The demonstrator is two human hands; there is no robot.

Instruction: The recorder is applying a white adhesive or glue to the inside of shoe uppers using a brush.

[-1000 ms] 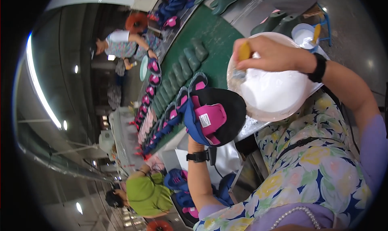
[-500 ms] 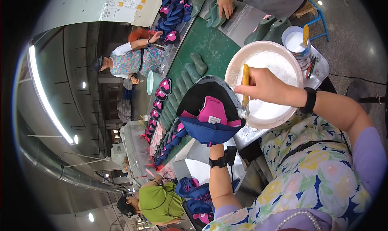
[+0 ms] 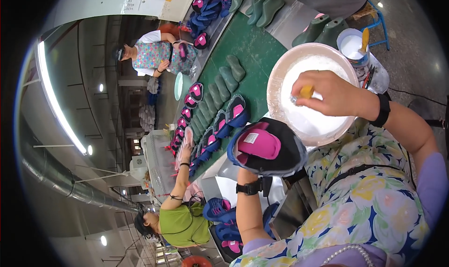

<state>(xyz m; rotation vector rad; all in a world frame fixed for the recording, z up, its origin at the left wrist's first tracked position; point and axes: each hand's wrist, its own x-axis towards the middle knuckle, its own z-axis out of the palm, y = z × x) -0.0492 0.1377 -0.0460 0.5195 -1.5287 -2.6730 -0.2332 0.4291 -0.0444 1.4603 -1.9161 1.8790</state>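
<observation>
A blue shoe upper [image 3: 289, 154] with a pink tongue and black lining is held up by my left hand [image 3: 247, 176]. The upper hides most of its fingers, and its opening faces me. Closed round the yellow handle of a brush [image 3: 306, 92], my right hand [image 3: 329, 93] hangs over a pale pink basin [image 3: 273, 82]. White liquid [image 3: 314, 123] fills much of the basin. The brush's bristle end is turned away and hard to make out.
A green conveyor belt [image 3: 256, 49] carries rows of green shoe lasts [image 3: 228, 78] and blue-pink uppers [image 3: 237, 112]. Right of the basin stands a tub [image 3: 351, 45] with another brush. More uppers [image 3: 219, 211] lie beside my left forearm. Co-workers [image 3: 184, 222] stand along the belt.
The brush has left the upper's rim and moved over the basin. My left hand has turned the upper and brought it rightward. A co-worker in green now reaches onto the belt.
</observation>
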